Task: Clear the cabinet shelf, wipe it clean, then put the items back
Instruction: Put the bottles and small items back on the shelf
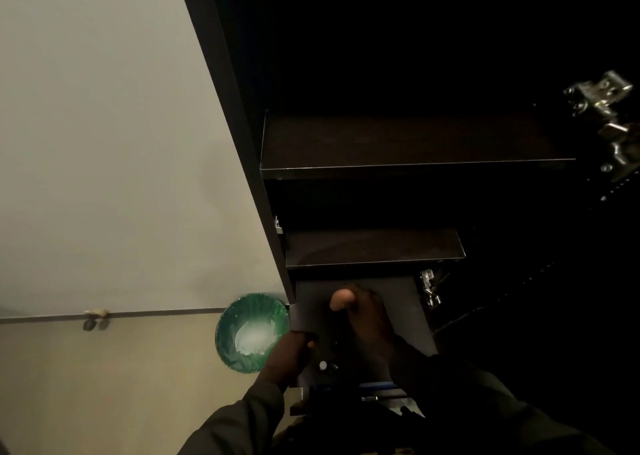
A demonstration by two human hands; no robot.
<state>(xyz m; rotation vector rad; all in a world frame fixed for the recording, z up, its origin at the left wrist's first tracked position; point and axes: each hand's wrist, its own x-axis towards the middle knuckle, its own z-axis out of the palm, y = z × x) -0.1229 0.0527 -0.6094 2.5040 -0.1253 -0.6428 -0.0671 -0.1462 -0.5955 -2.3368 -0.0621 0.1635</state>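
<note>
The open dark cabinet fills the right of the head view. Its upper shelf and a shorter shelf below show bare dark wood. Under them sits a dark grey flat-topped item, with a small white knob on its near face. My left hand grips this item's left edge with curled fingers. On its top rests my right hand, fingers stretched forward and one lit fingertip showing. The dim light hides what the item is.
A green bin with a white liner stands on the floor just left of the cabinet's side panel. Metal door hinges stick out on the right. The pale wall lies to the left.
</note>
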